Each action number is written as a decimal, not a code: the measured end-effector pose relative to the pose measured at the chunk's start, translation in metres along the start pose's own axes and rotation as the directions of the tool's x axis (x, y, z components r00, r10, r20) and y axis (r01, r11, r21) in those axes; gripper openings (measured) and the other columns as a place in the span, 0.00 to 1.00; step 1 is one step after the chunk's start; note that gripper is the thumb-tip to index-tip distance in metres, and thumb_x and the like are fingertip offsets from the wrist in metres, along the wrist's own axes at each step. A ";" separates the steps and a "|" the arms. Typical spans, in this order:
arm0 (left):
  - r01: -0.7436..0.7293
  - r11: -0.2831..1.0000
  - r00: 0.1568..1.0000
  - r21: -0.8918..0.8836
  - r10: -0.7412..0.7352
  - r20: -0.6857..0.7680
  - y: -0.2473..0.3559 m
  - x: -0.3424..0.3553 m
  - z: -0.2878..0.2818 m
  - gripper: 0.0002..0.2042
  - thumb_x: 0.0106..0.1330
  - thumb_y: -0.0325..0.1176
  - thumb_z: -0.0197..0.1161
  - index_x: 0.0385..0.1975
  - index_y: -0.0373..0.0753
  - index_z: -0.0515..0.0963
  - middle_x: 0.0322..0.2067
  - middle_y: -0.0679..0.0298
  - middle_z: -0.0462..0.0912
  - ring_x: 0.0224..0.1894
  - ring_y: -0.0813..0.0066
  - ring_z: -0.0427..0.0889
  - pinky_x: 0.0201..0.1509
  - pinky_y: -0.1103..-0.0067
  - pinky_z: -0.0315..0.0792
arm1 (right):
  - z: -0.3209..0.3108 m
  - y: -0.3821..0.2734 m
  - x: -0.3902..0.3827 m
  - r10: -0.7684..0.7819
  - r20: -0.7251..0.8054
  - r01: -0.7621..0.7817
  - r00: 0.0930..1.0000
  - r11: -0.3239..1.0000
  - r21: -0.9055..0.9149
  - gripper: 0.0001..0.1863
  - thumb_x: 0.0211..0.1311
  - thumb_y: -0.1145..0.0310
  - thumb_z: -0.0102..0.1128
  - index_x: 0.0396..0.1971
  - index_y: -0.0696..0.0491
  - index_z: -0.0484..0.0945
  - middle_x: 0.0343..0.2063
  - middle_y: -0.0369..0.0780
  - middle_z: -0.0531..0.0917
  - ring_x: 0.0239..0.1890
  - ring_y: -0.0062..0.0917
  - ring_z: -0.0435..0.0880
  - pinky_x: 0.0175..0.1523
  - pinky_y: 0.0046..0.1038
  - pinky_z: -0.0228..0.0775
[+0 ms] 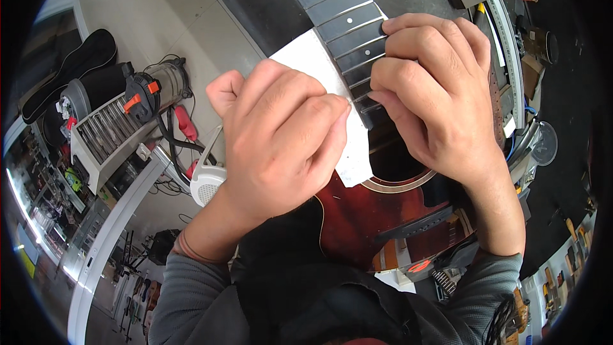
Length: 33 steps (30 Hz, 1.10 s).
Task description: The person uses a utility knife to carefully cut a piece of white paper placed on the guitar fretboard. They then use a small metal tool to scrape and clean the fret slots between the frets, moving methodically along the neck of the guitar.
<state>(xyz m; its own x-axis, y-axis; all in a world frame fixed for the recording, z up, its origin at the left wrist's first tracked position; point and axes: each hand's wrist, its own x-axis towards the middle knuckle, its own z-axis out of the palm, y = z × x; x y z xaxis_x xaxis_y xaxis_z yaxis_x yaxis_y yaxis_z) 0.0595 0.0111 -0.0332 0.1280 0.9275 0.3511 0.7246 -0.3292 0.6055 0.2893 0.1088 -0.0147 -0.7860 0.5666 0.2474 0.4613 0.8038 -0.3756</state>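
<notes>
An acoustic guitar with a dark red-brown body (354, 230) lies in front of me, its neck running away to the upper left. Metal frets and white dots mark the dark fretboard (345, 9). Along the board's left edge lies a white sheet of paper (357, 156), reaching down beside the soundhole (399, 163). My left hand (278, 131) is over this paper, thumb and fingers pinched together at the fretboard's edge; anything between them is hidden. Across the board, my right hand (437, 83) curls over the right edge, thumb near the last frets. What it pinches, if anything, is too small to tell.
A white slotted machine (105, 134) with hoses stands on the left, beside a black case (73, 73). A white plastic device (207, 182) is by my left wrist. Past my right hand runs a metal ruler (504, 32); a round clear disc (544, 144) is lower right.
</notes>
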 end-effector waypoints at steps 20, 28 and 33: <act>0.254 0.965 0.967 -0.072 -0.253 0.017 0.016 -0.052 -0.117 0.12 0.71 0.24 0.78 0.52 0.36 0.88 0.49 0.60 0.87 0.49 0.64 0.86 0.65 0.66 0.74 | -0.089 -0.111 -0.078 0.909 0.093 -0.574 0.407 0.176 0.800 0.09 0.87 0.66 0.71 0.54 0.55 0.84 0.44 0.27 0.84 0.47 0.13 0.80 0.55 0.24 0.73; 0.105 0.979 0.909 -0.176 -0.023 0.416 0.076 -0.104 -0.144 0.10 0.74 0.31 0.75 0.51 0.43 0.87 0.48 0.65 0.86 0.57 0.61 0.84 0.66 0.60 0.68 | -0.069 -0.229 -0.142 0.913 0.305 -0.244 0.271 -0.242 0.939 0.15 0.90 0.65 0.66 0.66 0.57 0.84 0.42 0.28 0.85 0.42 0.14 0.78 0.52 0.23 0.70; -0.015 0.995 0.769 -0.097 0.073 0.636 0.081 -0.115 -0.156 0.09 0.76 0.33 0.73 0.51 0.44 0.87 0.49 0.64 0.87 0.59 0.59 0.84 0.67 0.59 0.69 | -0.083 -0.261 -0.146 0.907 0.258 -0.091 0.334 -0.241 0.966 0.11 0.89 0.67 0.68 0.60 0.55 0.85 0.40 0.27 0.84 0.41 0.13 0.74 0.52 0.22 0.67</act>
<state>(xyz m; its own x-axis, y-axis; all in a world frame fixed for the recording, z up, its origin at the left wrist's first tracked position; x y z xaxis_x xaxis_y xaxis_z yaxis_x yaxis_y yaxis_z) -0.0020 -0.1496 0.0867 0.5820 0.8011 -0.1395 0.6532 -0.3583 0.6670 0.3176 -0.1688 0.1210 0.0498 0.8713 -0.4881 -0.4378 -0.4202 -0.7948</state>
